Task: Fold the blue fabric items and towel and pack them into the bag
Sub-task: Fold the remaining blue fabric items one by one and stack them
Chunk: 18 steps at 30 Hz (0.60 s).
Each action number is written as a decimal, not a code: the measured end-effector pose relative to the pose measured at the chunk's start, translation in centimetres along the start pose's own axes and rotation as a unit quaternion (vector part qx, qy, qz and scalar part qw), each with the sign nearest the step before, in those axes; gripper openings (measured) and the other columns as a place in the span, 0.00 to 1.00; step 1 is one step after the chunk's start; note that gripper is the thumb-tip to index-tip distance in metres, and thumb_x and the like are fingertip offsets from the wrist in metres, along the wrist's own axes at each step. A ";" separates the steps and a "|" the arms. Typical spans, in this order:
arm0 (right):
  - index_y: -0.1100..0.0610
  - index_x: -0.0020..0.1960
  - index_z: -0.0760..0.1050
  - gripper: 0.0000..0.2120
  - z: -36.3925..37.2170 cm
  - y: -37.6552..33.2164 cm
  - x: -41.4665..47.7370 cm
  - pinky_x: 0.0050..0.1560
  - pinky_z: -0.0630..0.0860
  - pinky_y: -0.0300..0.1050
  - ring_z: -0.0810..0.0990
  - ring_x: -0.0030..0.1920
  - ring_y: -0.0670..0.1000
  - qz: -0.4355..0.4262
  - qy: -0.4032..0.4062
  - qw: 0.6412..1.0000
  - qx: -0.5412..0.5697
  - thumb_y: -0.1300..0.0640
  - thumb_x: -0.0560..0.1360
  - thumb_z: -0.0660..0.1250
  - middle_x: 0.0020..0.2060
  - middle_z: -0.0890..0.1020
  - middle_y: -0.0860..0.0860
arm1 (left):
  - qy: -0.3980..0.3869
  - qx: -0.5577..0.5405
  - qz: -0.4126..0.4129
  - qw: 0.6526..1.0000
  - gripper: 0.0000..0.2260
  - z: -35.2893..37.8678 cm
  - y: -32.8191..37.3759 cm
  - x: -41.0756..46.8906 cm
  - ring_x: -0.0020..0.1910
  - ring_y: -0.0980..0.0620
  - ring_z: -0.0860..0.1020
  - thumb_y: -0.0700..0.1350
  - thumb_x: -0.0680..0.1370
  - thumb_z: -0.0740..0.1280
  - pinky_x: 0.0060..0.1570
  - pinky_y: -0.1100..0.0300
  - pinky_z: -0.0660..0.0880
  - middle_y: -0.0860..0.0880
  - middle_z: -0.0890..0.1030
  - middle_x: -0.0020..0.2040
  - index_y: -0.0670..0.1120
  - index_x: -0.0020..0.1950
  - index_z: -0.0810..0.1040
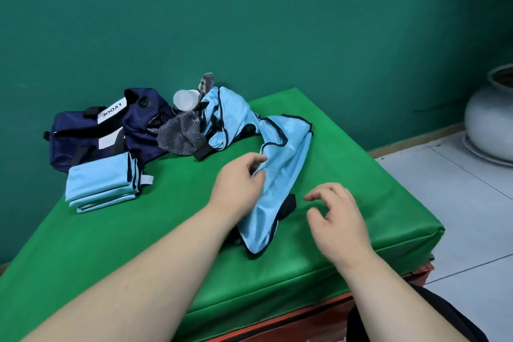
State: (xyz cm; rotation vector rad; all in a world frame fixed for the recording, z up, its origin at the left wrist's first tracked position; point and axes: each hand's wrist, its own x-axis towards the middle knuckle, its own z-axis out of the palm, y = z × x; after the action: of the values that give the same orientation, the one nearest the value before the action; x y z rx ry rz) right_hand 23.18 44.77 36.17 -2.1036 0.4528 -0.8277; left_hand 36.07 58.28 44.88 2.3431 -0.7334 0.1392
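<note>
Left hand [236, 180] pinches fabric [286, 153] near the surface [166, 244] centre, likely to spread it; right hand [338, 222] released beside it

Forearms [155, 266] bare to the hands [236, 189] — black garment [444, 302] worn below.

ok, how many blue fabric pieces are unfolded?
2: front blue piece, pinched by the left hand; back blue piece, crumpled beside the grey towel. More may hide in that heap.
</note>
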 end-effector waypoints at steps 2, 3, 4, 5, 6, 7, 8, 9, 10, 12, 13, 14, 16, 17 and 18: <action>0.49 0.47 0.79 0.08 -1.1 0.4 0.3 0.52 0.67 0.36 0.74 0.49 0.46 0.021 0.041 0.998 0.045 0.58 0.70 0.64 0.48 0.77 0.43 | -0.052 -0.046 0.092 0.993 0.14 0.6 2.9 -1.0 0.54 0.66 0.76 0.43 0.78 0.67 0.54 0.76 0.67 0.60 0.81 0.56 0.54 0.63 0.80; 0.48 0.47 0.78 0.08 -1.7 0.6 0.4 0.53 0.67 0.33 0.76 0.50 0.47 0.028 0.061 0.995 0.068 0.57 0.70 0.65 0.48 0.78 0.44 | -0.113 -0.046 0.141 0.983 0.15 1.1 4.1 -1.7 0.56 0.65 0.76 0.43 0.78 0.68 0.57 0.77 0.66 0.57 0.81 0.59 0.52 0.64 0.79; 0.47 0.47 0.78 0.07 -2.4 0.8 0.5 0.55 0.67 0.33 0.76 0.52 0.48 0.036 0.076 0.993 0.086 0.55 0.70 0.64 0.48 0.78 0.44 | -0.178 -0.020 0.189 0.965 0.17 1.6 4.9 -2.3 0.59 0.62 0.76 0.43 0.78 0.68 0.60 0.75 0.67 0.55 0.81 0.62 0.51 0.66 0.78; 0.46 0.47 0.77 0.07 -3.0 0.9 0.6 0.57 0.68 0.36 0.76 0.54 0.48 0.047 0.084 0.990 0.099 0.53 0.70 0.63 0.49 0.78 0.44 | -0.228 0.025 0.233 0.945 0.18 2.1 5.2 -2.8 0.61 0.58 0.76 0.44 0.78 0.67 0.62 0.69 0.68 0.52 0.80 0.64 0.51 0.68 0.76; 0.44 0.46 0.76 0.07 -3.5 1.0 0.5 0.57 0.68 0.40 0.76 0.55 0.48 0.058 0.087 0.989 0.108 0.52 0.70 0.63 0.49 0.78 0.44 | -0.256 0.068 0.260 0.928 0.20 2.6 5.1 -3.1 0.62 0.55 0.76 0.45 0.78 0.67 0.64 0.64 0.69 0.51 0.80 0.65 0.51 0.70 0.75; 0.42 0.47 0.76 0.08 -4.0 1.1 0.4 0.57 0.68 0.41 0.76 0.56 0.47 0.062 0.086 0.988 0.111 0.51 0.70 0.62 0.50 0.78 0.43 | -0.267 0.090 0.261 0.923 0.20 2.8 4.8 -3.4 0.63 0.54 0.75 0.46 0.78 0.66 0.65 0.61 0.70 0.52 0.79 0.65 0.52 0.71 0.74; 0.41 0.47 0.75 0.08 -4.4 1.1 0.2 0.57 0.67 0.40 0.75 0.56 0.46 0.060 0.085 0.988 0.111 0.51 0.71 0.62 0.50 0.78 0.42 | -0.264 0.084 0.242 0.930 0.19 2.7 4.4 -3.6 0.64 0.56 0.75 0.47 0.79 0.65 0.65 0.61 0.69 0.54 0.79 0.66 0.53 0.71 0.74; 0.41 0.48 0.75 0.08 -4.8 1.1 0.1 0.57 0.66 0.40 0.74 0.57 0.45 0.061 0.083 0.989 0.107 0.51 0.72 0.62 0.51 0.77 0.41 | -0.251 0.059 0.219 0.941 0.18 2.4 3.9 -3.8 0.63 0.58 0.75 0.47 0.79 0.65 0.65 0.62 0.69 0.57 0.79 0.65 0.53 0.69 0.75; 0.40 0.48 0.75 0.08 -5.0 1.1 0.0 0.58 0.65 0.39 0.74 0.58 0.45 0.063 0.081 0.990 0.101 0.52 0.72 0.63 0.52 0.77 0.40 | -0.231 0.033 0.202 0.951 0.15 2.1 3.3 -4.0 0.61 0.61 0.75 0.47 0.80 0.65 0.64 0.63 0.70 0.59 0.79 0.63 0.54 0.67 0.77; 0.40 0.50 0.74 0.11 -5.1 1.2 -0.1 0.58 0.65 0.37 0.72 0.60 0.44 0.058 0.060 0.993 0.079 0.56 0.74 0.67 0.52 0.75 0.37 | -0.173 0.007 0.190 0.966 0.12 1.6 2.0 -3.9 0.57 0.62 0.76 0.46 0.79 0.66 0.62 0.62 0.71 0.61 0.81 0.56 0.54 0.61 0.81; 0.41 0.51 0.75 0.13 -4.9 1.1 -0.2 0.61 0.66 0.37 0.71 0.61 0.43 0.046 0.041 0.996 0.065 0.58 0.74 0.69 0.53 0.75 0.37 | -0.143 0.008 0.187 0.972 0.11 1.5 1.2 -3.7 0.57 0.62 0.75 0.45 0.79 0.67 0.62 0.61 0.71 0.61 0.80 0.54 0.53 0.60 0.82; 0.42 0.54 0.76 0.12 -4.5 0.9 -0.4 0.65 0.66 0.39 0.70 0.62 0.42 0.030 0.016 0.998 0.049 0.55 0.73 0.69 0.55 0.75 0.38 | -0.119 0.018 0.180 0.976 0.11 1.4 0.5 -3.5 0.57 0.60 0.74 0.45 0.78 0.67 0.63 0.61 0.70 0.59 0.79 0.54 0.52 0.60 0.82; 0.45 0.63 0.77 0.22 -3.5 0.4 -0.6 0.73 0.62 0.49 0.66 0.68 0.44 -0.008 -0.053 0.998 -0.011 0.43 0.70 0.63 0.62 0.74 0.42 | -0.094 0.052 0.150 0.983 0.14 1.4 -1.0 -3.2 0.60 0.56 0.71 0.46 0.78 0.67 0.65 0.61 0.67 0.56 0.76 0.57 0.51 0.64 0.79; 0.45 0.68 0.74 0.29 -3.0 0.1 -0.8 0.76 0.58 0.53 0.61 0.73 0.46 -0.023 -0.093 0.994 -0.053 0.38 0.69 0.59 0.68 0.71 0.44 | -0.096 0.066 0.135 0.984 0.16 1.5 -1.7 -3.1 0.62 0.55 0.70 0.47 0.78 0.67 0.67 0.61 0.65 0.55 0.75 0.59 0.51 0.67 0.77; 0.42 0.72 0.69 0.34 -2.4 -0.1 -0.9 0.78 0.52 0.57 0.55 0.77 0.48 -0.028 -0.131 0.986 -0.101 0.34 0.68 0.57 0.73 0.66 0.45 | -0.108 0.074 0.120 0.984 0.19 1.7 -2.2 -3.0 0.65 0.54 0.69 0.47 0.78 0.67 0.68 0.61 0.62 0.54 0.73 0.62 0.50 0.69 0.74</action>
State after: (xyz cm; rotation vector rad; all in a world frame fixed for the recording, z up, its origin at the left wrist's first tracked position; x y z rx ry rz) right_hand 20.86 43.96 37.01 -2.3829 0.3484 -0.5432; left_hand 34.57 60.02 41.45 2.4261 -1.1488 0.0450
